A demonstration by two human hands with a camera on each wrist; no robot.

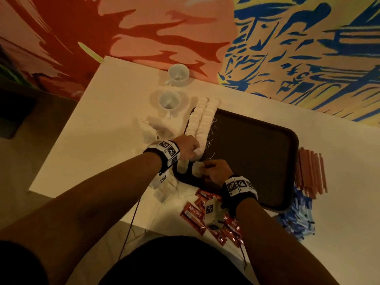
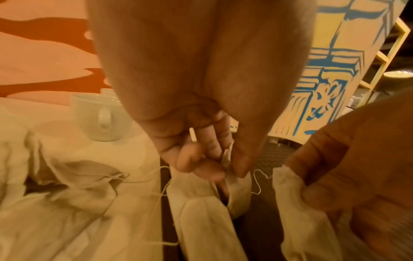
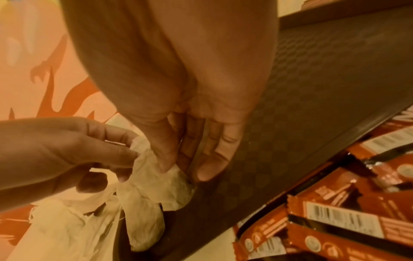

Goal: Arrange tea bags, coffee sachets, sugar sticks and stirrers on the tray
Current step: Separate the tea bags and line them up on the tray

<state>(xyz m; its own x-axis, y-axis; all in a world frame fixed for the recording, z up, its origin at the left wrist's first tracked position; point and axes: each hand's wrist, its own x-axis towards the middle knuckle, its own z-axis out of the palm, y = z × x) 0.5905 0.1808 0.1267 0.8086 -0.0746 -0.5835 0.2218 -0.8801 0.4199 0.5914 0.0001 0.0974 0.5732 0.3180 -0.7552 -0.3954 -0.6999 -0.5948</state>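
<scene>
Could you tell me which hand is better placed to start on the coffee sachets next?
Right, probably. The right hand sits at the tray's near edge, just above the coffee sachets, while the left hand pinches a tea bag further away.

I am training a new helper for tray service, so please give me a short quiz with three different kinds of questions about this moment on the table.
1. True or false: the coffee sachets already lie on the tray.
2. Multiple choice: what does the right hand pinch? A) a stirrer B) a tea bag C) a sugar stick
3. Fill in: the tea bags on the tray lie in ___ rows along its left edge.

Key
1. False; they lie on the table, in front of the tray.
2. B; the left hand pinches one too, at the near end of the rows.
3. Two.
</scene>
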